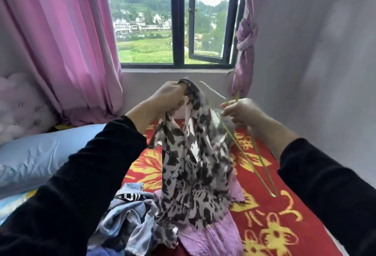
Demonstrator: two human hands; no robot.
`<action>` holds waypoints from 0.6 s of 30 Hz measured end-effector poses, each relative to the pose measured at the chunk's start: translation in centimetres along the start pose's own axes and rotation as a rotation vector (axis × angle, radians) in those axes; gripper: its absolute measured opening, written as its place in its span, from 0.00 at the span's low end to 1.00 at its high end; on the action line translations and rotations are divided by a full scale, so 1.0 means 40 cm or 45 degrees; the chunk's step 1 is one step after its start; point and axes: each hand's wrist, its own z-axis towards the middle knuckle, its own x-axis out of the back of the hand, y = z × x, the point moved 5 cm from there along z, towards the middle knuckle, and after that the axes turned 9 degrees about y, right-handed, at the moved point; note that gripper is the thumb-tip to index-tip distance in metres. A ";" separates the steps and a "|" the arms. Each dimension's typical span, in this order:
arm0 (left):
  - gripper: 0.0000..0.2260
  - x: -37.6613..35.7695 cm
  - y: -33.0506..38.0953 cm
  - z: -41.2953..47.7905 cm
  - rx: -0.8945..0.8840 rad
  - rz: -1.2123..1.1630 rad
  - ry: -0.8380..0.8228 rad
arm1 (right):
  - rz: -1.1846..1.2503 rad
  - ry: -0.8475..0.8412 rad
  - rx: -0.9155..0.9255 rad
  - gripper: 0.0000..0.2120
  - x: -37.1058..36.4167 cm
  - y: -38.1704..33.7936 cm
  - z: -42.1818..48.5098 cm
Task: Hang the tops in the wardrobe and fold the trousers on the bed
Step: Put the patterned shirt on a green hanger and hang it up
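The bed [305, 205], spread with a red blanket patterned in yellow flowers, carries a loose heap of blue and grey clothes [126, 221] and a lilac ribbed garment [207, 239]. Above them hangs a black-and-white blotch-patterned top [193, 164], held up at its collar by the left hand [171, 95], fingers clamped on the cloth. The right hand [242, 111] pinches a thin green wire hanger [244, 155] just beside the neckline. The hanging step seems under way; next, the hanger's arm likely needs threading into the neck opening.
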 end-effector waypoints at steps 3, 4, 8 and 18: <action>0.19 -0.024 0.018 0.011 0.075 0.013 -0.121 | 0.080 -0.266 -0.036 0.11 -0.078 0.063 -0.062; 0.20 -0.031 0.021 0.013 0.107 -0.001 -0.167 | 0.097 -0.296 -0.050 0.10 -0.102 0.083 -0.075; 0.20 -0.005 0.026 0.019 0.153 -0.060 -0.245 | -0.027 -0.130 -0.037 0.10 -0.115 0.098 -0.056; 0.17 0.104 0.034 0.012 0.010 -0.181 0.042 | -0.006 -0.350 0.154 0.09 -0.105 -0.011 -0.055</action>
